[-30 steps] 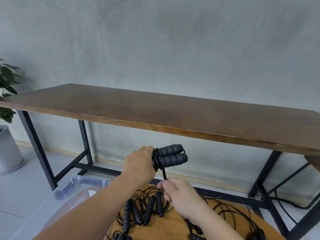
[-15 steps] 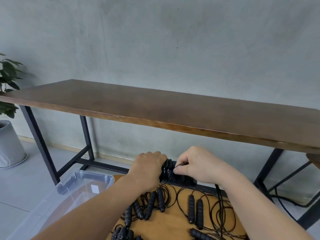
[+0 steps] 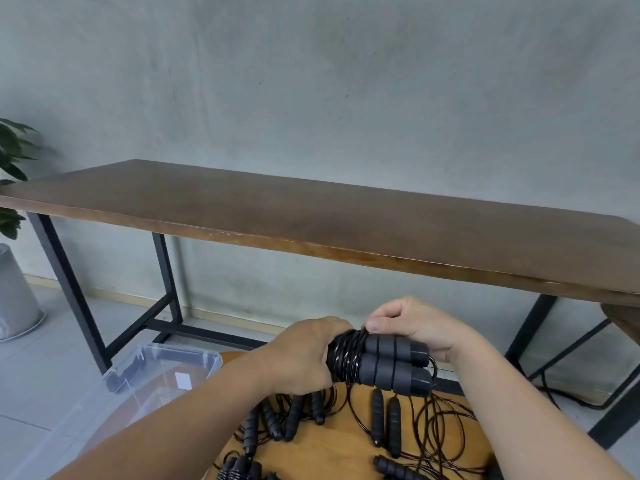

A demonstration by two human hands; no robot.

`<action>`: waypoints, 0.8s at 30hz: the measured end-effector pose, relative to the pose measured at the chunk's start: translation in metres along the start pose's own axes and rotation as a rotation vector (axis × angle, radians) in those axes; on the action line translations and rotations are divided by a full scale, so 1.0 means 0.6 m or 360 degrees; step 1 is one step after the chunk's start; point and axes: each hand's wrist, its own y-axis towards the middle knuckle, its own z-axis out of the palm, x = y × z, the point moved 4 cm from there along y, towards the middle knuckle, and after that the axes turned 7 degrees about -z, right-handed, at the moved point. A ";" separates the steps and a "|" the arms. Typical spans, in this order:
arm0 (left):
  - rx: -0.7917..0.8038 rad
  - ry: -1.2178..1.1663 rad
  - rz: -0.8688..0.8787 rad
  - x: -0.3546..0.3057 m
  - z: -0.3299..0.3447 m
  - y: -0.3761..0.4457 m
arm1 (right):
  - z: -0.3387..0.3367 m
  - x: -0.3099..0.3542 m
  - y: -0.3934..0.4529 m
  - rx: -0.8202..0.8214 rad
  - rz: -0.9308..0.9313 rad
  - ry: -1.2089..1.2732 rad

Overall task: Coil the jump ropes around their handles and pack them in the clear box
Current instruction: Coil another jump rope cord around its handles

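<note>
A low round wooden table [image 3: 332,452], light brown, occupies the lower centre; only part of its top is visible. Directly on it lie several loose jump ropes [image 3: 440,427], their thin dark cords tangled in overlapping loops, with black foam handles [image 3: 377,415] lying singly and in pairs among them. A clear box [image 3: 162,372] stands on the grey tiled floor [image 3: 45,375], just beside the table's left edge.

Black rope [image 3: 346,356] coils round paired grey foam handles [image 3: 394,362]; clear box [image 3: 207,362] sits lower left.
</note>
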 end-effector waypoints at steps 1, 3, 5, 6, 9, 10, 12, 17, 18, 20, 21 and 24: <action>0.0017 -0.0056 -0.0007 -0.004 -0.001 -0.001 | 0.006 -0.005 -0.003 0.0008 0.0023 0.0121; 0.0030 -0.0187 -0.0040 -0.007 -0.006 0.000 | 0.020 -0.029 -0.007 -0.0021 0.0112 0.0618; 0.0026 -0.0310 -0.0090 -0.006 -0.007 0.003 | 0.041 -0.050 -0.013 -0.0095 0.0192 0.1291; 0.0004 -0.0330 -0.0111 -0.005 -0.008 0.006 | 0.046 -0.063 -0.009 -0.0141 0.0124 0.1437; -0.0114 -0.0310 -0.0181 0.002 -0.004 0.017 | 0.063 -0.076 -0.003 -0.0298 0.0009 0.1326; -0.0154 -0.0300 -0.0202 0.004 -0.004 0.020 | 0.067 -0.076 0.001 -0.0380 -0.0009 0.1232; -0.0211 -0.0277 -0.0234 0.009 -0.005 0.026 | 0.077 -0.071 0.003 -0.0459 -0.0049 0.1154; -0.0317 -0.0236 -0.0317 0.019 -0.023 0.041 | 0.096 -0.075 -0.007 -0.0541 0.0047 0.0976; -0.0345 -0.0233 -0.0351 0.022 -0.027 0.044 | 0.104 -0.073 -0.011 -0.0542 0.0079 0.0934; -0.0388 -0.0193 -0.0434 0.029 -0.034 0.050 | 0.119 -0.070 -0.018 -0.0533 0.0135 0.0760; -0.0395 -0.0146 -0.0472 0.032 -0.036 0.052 | 0.126 -0.068 -0.021 -0.0518 0.0148 0.0592; -0.0393 0.0100 -0.0554 0.038 -0.032 0.055 | 0.135 -0.058 -0.022 -0.0445 0.0124 -0.0047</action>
